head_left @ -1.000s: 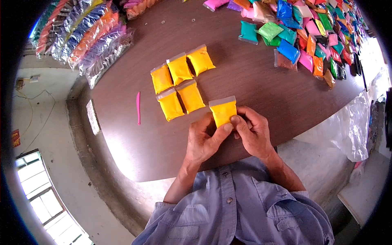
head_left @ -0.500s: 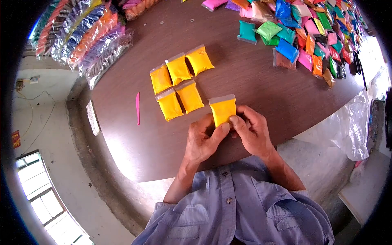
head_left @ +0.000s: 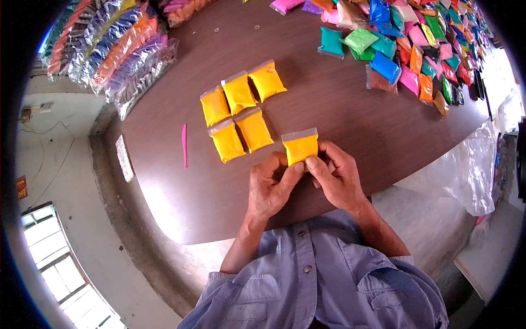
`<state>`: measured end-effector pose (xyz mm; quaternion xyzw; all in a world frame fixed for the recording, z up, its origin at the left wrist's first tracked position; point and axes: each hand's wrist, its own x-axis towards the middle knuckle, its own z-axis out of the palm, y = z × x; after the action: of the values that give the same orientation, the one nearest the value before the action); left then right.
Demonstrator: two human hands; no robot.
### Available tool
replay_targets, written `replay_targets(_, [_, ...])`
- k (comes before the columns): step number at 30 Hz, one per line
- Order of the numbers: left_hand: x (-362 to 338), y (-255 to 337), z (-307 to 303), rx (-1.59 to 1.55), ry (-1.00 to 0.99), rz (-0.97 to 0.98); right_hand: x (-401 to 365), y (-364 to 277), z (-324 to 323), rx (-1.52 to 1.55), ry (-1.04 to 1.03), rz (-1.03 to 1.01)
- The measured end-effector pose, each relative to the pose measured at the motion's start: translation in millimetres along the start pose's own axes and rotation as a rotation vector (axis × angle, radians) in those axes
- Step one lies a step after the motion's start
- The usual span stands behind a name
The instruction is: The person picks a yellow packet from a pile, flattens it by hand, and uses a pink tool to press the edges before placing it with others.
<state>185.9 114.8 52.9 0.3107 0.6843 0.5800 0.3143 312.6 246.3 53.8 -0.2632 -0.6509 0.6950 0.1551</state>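
Between my two hands is a small yellow packet (head_left: 301, 147) with a clear strip along its top edge. My left hand (head_left: 272, 183) pinches its lower left part, thumb on the front. From the other side my right hand (head_left: 337, 172) grips the lower right, its thumb close to the left one. The fingers behind the packet are mostly hidden. Several similar yellow packets lie beyond my hands in two rows, among them a near one (head_left: 255, 130) and a far one (head_left: 267, 81). Left of them lies a thin pink plastic tool (head_left: 184, 146).
A dark brown table (head_left: 164, 186) spreads under everything. Many small coloured packets (head_left: 416, 35) are heaped at the far right. Large clear bags of coloured packs (head_left: 123, 52) stand at the far left. Crumpled clear plastic (head_left: 471, 170) hangs by the right edge.
The held packet has shifted very slightly to the right, and its lower part looks more covered by my thumbs. My left thumb has moved up a little. The other packets stay put.
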Motion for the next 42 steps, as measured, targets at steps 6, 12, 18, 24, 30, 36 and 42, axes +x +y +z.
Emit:
replay_targets(6, [-1, 0, 5, -0.111, 0.052, -0.081, -2, 0, -1, -0.025, -0.016, -0.02])
replay_targets(12, [-2, -1, 0, -0.045, 0.033, 0.003, -2, -5, 2, -0.055, -0.018, 0.015])
replay_targets(18, [-1, -2, 1, -0.017, 0.0, 0.088, -2, -6, 3, 0.01, 0.031, -0.015])
replay_targets(24, [-2, 6, 2, -0.094, 0.047, -0.061, -2, -2, 4, -0.075, 0.015, -0.06])
replay_targets(30, [-3, -6, 0, -0.068, 0.03, 0.006, -2, -2, 5, -0.05, 0.02, -0.033])
replay_targets(36, [-4, 5, 2, -0.149, 0.034, -0.072, -2, 2, 6, -0.04, 0.058, -0.095])
replay_targets(42, [-5, -2, 2, -0.171, 0.087, -0.011, -2, 2, 9, -0.067, 0.073, -0.091])
